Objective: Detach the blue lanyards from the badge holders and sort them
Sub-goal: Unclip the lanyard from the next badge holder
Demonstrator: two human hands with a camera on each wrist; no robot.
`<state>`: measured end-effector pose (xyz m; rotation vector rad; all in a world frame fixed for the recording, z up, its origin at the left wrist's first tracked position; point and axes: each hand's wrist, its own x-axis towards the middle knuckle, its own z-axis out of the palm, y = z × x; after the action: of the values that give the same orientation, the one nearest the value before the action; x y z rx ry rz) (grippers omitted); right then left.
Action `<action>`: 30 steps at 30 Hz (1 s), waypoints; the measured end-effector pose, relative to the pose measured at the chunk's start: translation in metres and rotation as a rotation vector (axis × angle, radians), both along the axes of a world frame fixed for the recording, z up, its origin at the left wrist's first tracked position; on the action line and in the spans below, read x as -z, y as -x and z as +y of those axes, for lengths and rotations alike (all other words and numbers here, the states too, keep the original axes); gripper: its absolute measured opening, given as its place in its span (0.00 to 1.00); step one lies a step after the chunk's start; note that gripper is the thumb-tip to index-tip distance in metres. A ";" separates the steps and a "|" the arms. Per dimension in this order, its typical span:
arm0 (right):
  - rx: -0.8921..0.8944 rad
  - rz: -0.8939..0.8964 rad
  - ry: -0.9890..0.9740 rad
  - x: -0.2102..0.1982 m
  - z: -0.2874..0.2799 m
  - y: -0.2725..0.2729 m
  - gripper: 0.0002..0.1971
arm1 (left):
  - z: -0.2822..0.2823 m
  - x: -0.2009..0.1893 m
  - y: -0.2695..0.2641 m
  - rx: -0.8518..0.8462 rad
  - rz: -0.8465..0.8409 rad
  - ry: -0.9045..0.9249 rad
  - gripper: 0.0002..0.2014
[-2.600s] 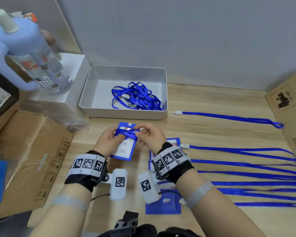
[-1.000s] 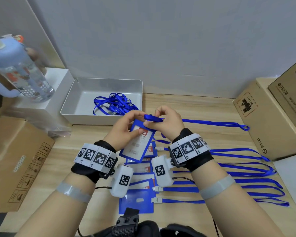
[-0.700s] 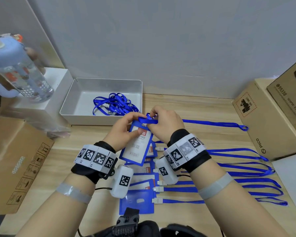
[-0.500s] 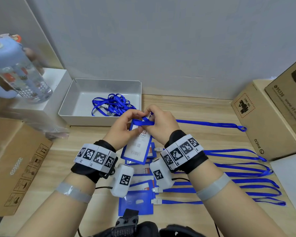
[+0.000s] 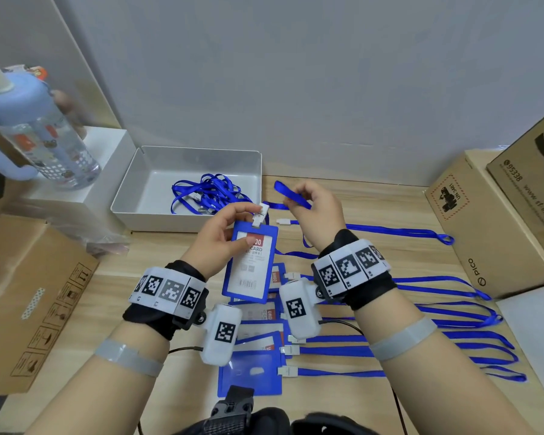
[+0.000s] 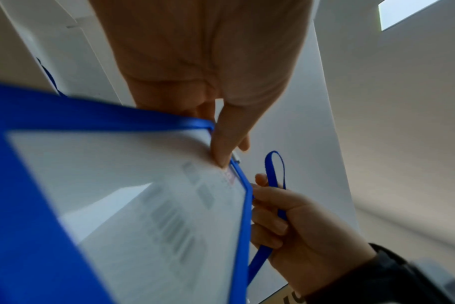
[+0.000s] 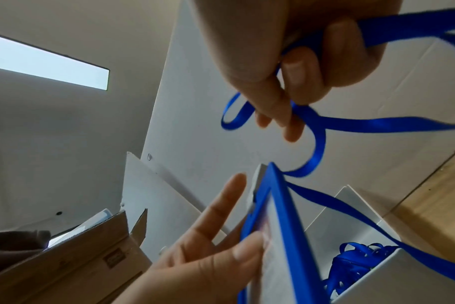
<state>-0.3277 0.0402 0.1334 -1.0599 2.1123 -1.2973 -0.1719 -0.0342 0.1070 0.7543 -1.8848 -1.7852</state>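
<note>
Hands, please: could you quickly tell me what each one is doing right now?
Left hand: holds the badge holder.
Right hand: pinches the blue lanyard.

A plain pale grey wall [image 5: 296, 73] rises behind the light wooden tabletop [image 5: 374, 208], and high on the wall a narrow rectangular window [image 7: 47, 65] glows bright with daylight.
</note>
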 end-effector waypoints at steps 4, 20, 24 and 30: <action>-0.134 -0.054 0.047 -0.004 0.002 -0.009 0.14 | 0.003 -0.006 0.003 -0.023 0.061 -0.031 0.26; -0.210 0.449 -0.050 0.002 0.005 -0.022 0.11 | 0.000 -0.008 0.008 -0.022 -0.034 0.105 0.27; -0.238 0.469 -0.069 0.001 0.008 -0.025 0.12 | -0.002 -0.006 0.008 -0.041 -0.064 0.138 0.27; -0.170 0.339 -0.040 0.000 0.006 -0.025 0.11 | -0.003 -0.007 0.008 -0.074 -0.083 0.235 0.27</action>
<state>-0.3028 0.0462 0.1332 -1.4942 2.2145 -1.0493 -0.1803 -0.0372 0.1137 0.8095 -2.0476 -1.4757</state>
